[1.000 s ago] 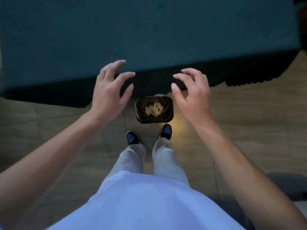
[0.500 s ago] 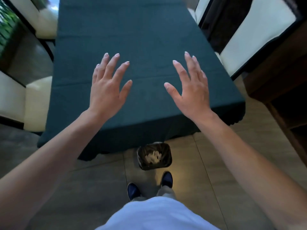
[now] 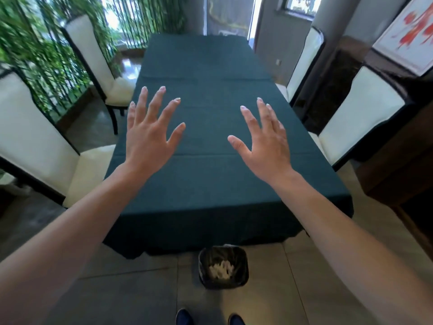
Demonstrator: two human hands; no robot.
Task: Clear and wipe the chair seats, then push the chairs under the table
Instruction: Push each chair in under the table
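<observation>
You stand at the near end of a long counter [image 3: 206,184] draped in a dark green cloth. Your left hand [image 3: 150,139] and right hand [image 3: 264,146] hover above it, each grip apart, fingers spread, holding nothing. White chairs flank it: two on the left [image 3: 46,146] [image 3: 98,66], two on the right [image 3: 360,118] [image 3: 304,64]. A lined bin [image 3: 223,267] with white scraps sits on the tiled floor [image 3: 117,296] by your shoes [image 3: 184,317].
</observation>
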